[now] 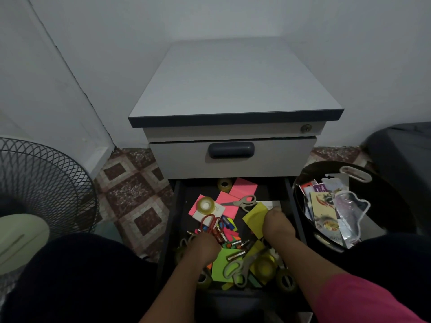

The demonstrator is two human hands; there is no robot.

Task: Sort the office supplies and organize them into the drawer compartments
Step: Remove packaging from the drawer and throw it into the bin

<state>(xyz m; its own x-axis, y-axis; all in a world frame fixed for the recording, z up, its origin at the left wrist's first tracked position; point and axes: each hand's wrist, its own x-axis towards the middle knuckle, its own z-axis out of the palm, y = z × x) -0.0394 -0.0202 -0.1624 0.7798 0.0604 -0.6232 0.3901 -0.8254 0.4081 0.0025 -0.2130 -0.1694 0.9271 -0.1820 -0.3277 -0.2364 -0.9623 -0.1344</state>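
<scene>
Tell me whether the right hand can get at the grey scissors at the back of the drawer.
Probably yes: the right hand is already in the open drawer, and the grey scissors lie uncovered on pink notes just beyond it.

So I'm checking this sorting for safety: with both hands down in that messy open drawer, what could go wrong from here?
Three risks, as I judge them. The left hand is among loose batteries next to the red scissors; a blade could nick a finger. The grey scissors lie half buried under sticky notes, easy to grab blindly. The right hand on the yellow pad may scatter loose sheets. Dim light hides small items.
</scene>
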